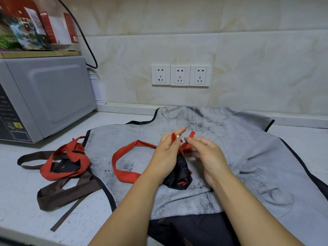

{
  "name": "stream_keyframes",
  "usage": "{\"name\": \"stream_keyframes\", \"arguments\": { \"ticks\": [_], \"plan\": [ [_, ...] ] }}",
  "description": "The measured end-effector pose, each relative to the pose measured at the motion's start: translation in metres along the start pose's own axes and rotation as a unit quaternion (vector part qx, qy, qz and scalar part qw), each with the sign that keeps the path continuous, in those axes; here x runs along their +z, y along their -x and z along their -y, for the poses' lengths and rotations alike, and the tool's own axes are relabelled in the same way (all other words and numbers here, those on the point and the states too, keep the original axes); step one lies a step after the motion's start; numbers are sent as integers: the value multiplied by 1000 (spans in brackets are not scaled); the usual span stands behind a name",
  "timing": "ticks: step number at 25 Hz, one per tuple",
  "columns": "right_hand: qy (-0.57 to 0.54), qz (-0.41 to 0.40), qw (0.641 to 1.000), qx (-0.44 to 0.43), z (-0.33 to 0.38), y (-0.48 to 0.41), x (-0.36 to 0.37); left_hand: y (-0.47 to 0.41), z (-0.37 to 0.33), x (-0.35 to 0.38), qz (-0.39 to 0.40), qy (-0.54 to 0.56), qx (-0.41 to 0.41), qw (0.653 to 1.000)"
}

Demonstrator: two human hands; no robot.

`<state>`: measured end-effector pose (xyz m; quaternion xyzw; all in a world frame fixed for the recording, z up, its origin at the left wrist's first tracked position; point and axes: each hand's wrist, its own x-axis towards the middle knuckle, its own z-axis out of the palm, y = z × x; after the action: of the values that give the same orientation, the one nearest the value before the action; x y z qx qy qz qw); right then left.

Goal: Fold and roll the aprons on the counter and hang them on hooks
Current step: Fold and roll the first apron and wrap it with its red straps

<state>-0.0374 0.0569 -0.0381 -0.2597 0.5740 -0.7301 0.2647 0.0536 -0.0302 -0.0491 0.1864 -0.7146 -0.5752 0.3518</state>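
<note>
A rolled black apron (182,174) with red straps lies on top of a grey apron (248,153) spread flat over the counter. My left hand (166,157) pinches one red strap end between thumb and fingers above the roll. My right hand (207,155) pinches the other red strap end (191,134), which sticks up. A red strap loop (122,167) trails left from the roll across the grey apron. Further left, a second bundle with red and brown straps (65,164) lies on the counter.
A grey microwave (44,98) stands at the left on the speckled white counter (21,201), with boxes and a bottle on top. Three wall sockets (180,75) sit on the tiled backsplash. A black cable (88,48) hangs beside the microwave.
</note>
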Motion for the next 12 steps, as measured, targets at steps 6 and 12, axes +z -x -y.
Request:
{"name": "stream_keyframes", "arguments": {
  "ticks": [6,12],
  "plan": [
    [-19,7,999,-33,1,1,-1,-5,8,-2,-48,-194,103,974],
    [-85,65,994,23,3,0,-3,-3,-3,-2,-39,54,-67,995]
  ]
}}
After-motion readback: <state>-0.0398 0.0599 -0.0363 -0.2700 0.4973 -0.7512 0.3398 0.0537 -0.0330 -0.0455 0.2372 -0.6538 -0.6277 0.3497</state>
